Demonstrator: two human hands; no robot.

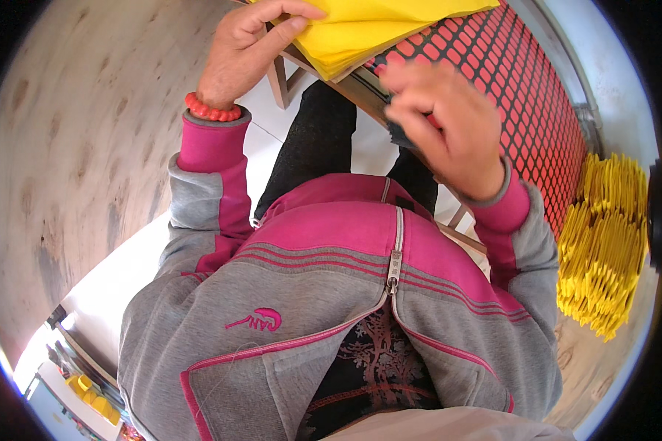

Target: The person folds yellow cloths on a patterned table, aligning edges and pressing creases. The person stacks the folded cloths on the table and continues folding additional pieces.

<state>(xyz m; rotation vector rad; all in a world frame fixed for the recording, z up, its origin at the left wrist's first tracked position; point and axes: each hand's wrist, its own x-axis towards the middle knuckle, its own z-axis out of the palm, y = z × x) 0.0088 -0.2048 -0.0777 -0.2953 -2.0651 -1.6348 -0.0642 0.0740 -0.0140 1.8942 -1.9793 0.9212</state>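
Observation:
A stack of folded yellow sheets [375,29], whose material I cannot tell, lies at the top on the edge of a table. My left hand [250,51] is at the stack's left corner, with thumb and forefinger closed on the yellow edge. A red beaded bracelet [212,109] circles the left wrist. To the right of the stack, my right hand [452,121] is raised and blurred, its fingers curled. Something dark [399,135] shows below its fingers, too smeared to name.
A red surface with a black net pattern [485,66] stretches to the right. Beyond it stand piles of yellow folded pieces [603,250]. A wooden board surface [73,147] fills the left. Wooden legs [278,82] stand under the table, near my knees.

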